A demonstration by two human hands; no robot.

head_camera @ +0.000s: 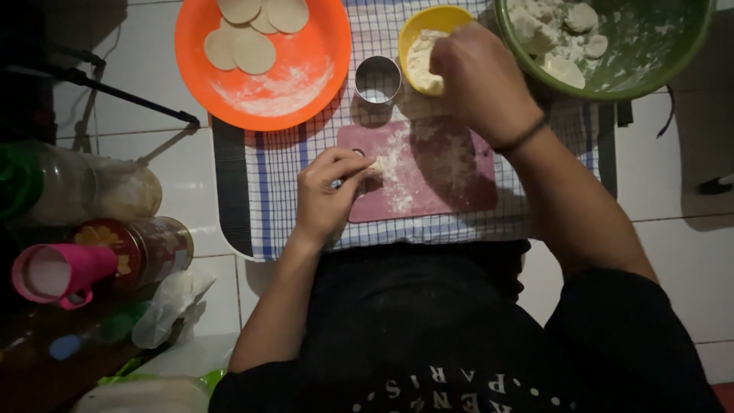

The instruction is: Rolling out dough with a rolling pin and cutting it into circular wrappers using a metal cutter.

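Checked cloth (275,183): blue-and-white, spread on the white tiled floor; every working vessel sits on it or overlaps its edge.
Green bowl (657,53): top right, largest vessel, floured inside, with pale dough scraps lying in it.
Orange plate (306,46): top left of the cloth, carrying flat round dough discs (252,50) at its upper part and a smear of flour lower down.
Pink board (451,183): small cutting board at the centre of the cloth, dusted with flour in a streak down its left half.
Right arm: reaches forward and up from the lower right, forearm angled across the board's right corner, dark band at the wrist.
Right hand (478,76): back of hand up, fingers curled down into the yellow bowl (436,23); fingertips hidden, so whether they pinch any flour cannot be told.
Yellow bowl contents: pale flour heaped inside, just beside the metal ring cutter (378,79).
Left arm: bent, forearm rising from the lower left, wrist over the cloth's near edge.
Left hand (329,195): fingers drawn together at the board's left edge, thumb and fingertips closed on a small dough piece (377,163) touching the floured board.
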